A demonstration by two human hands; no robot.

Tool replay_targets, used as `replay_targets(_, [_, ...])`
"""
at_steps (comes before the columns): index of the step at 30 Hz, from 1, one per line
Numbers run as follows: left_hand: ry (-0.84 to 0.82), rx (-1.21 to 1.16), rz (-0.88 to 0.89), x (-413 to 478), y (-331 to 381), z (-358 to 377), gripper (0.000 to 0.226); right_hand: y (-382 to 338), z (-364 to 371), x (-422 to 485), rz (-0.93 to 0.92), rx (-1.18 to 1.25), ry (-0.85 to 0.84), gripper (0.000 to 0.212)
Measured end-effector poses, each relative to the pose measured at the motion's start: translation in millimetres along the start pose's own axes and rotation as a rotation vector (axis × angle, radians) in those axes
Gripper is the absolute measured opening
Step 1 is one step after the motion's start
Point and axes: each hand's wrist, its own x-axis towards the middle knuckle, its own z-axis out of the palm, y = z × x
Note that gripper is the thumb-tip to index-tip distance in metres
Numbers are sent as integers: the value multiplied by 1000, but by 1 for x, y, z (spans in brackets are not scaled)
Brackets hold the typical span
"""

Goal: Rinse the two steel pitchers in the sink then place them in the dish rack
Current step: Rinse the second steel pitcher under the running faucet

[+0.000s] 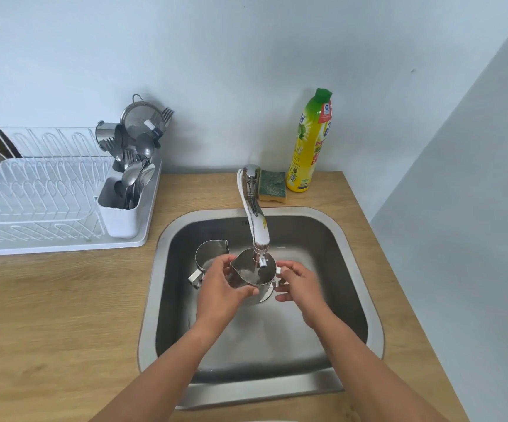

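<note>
Head camera looks down at a steel sink set in a wooden counter. Both hands are inside the sink. The left hand wraps its fingers and thumb round the side of the held pitcher. The right hand grasps the same pitcher at its handle side. This pitcher is upright, right under the end of the tap, and the tap tip hides a bit of its open top. I cannot tell if water is running.

The other pitcher stands in the sink just to the left, close beside the held one. The left hand covers part of it.

The white dish rack sits on the counter, left of the sink. A white cup at its near end holds spoons and forks. A strainer pokes up behind them.

Behind the tap lie a green and yellow sponge and a tall yellow soap bottle.
</note>
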Motion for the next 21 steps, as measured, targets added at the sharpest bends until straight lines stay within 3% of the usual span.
replay_targets(9, [75, 129, 12, -5, -5, -10, 78, 3, 11, -2, 54, -98, -93, 27])
replay_targets(16, [-19, 48, -172, -7, -14, -12, 65, 2, 5, -9, 73, -249, -65, 23])
replay_targets(21, [-148, -170, -296, -8, -18, -4, 58, -1, -13, -13, 68, -332, 27, 30])
